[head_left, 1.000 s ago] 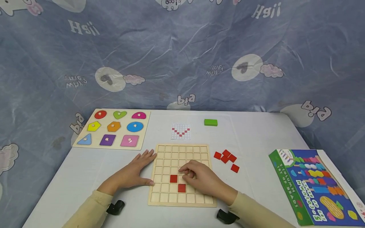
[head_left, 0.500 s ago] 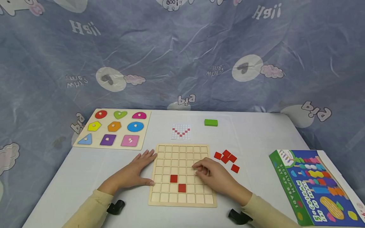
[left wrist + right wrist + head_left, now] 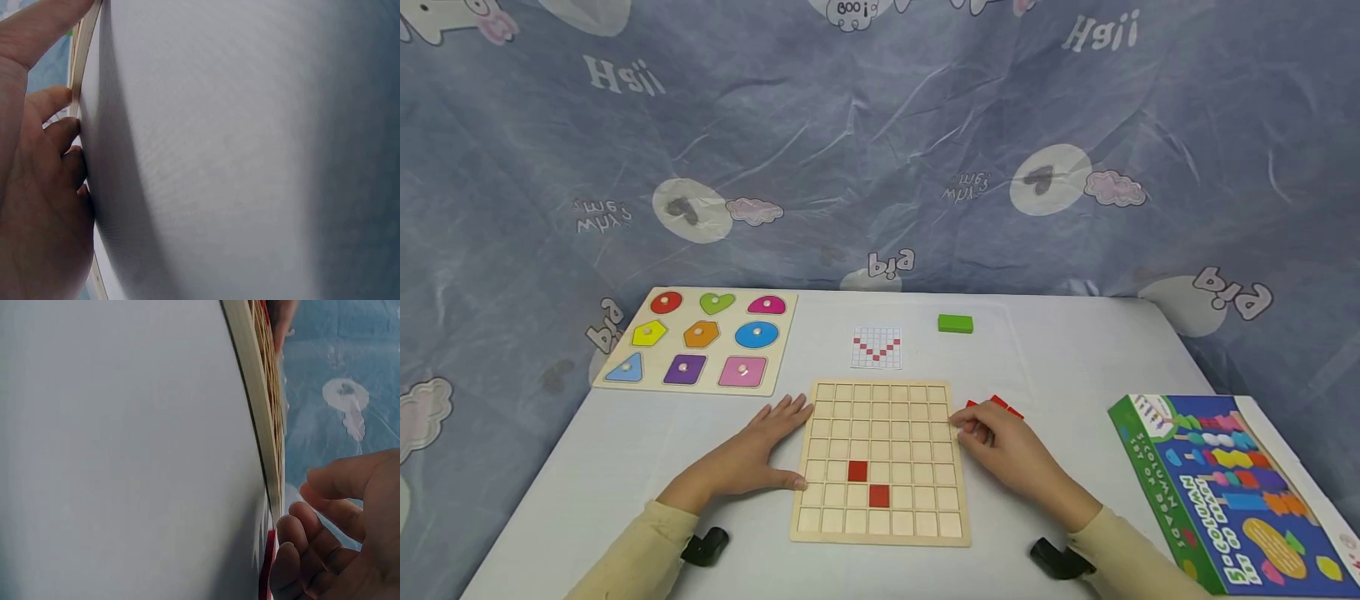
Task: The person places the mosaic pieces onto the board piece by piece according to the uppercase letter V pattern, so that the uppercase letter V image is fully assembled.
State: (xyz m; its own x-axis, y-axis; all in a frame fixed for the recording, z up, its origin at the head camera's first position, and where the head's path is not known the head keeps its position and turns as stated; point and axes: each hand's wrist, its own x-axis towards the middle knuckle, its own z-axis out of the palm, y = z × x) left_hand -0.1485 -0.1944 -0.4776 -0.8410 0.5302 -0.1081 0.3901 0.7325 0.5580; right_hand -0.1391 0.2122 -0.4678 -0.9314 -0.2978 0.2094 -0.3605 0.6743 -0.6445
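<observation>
The wooden grid board [image 3: 857, 408] lay flat on the desk [image 3: 880, 575], midway between its left and right edges and toward the near side, probably for easy reach by both hands. Two red squares [image 3: 857, 471] sat in its cells, corner to corner on a diagonal. The left hand [image 3: 752, 457] was unclenched, its fingers and thumb spread along the board's left side, seemingly to steady it rather than grip it. The right hand [image 3: 1011, 446] hung at the board's right side, fingers loosely bent and apparently released, with nothing visible between thumb and forefinger. It partly hid the loose red tiles [image 3: 997, 401]; whether it touched them could not be told. They were perhaps kept beside the board for that hand.

Beyond the board, toward the desk's far edge, lay a card [image 3: 877, 347] printed with a red V, seemingly placed for an unblocked view. A green block [image 3: 956, 324] stood to its right. A shape puzzle [image 3: 652, 371] filled the far left corner, and a toy box [image 3: 1247, 492] lay along the right edge, both apparently set aside.

The desk's top was white and smooth. Behind it hung a creased blue-grey cloth [image 3: 880, 167] with cartoon prints.
</observation>
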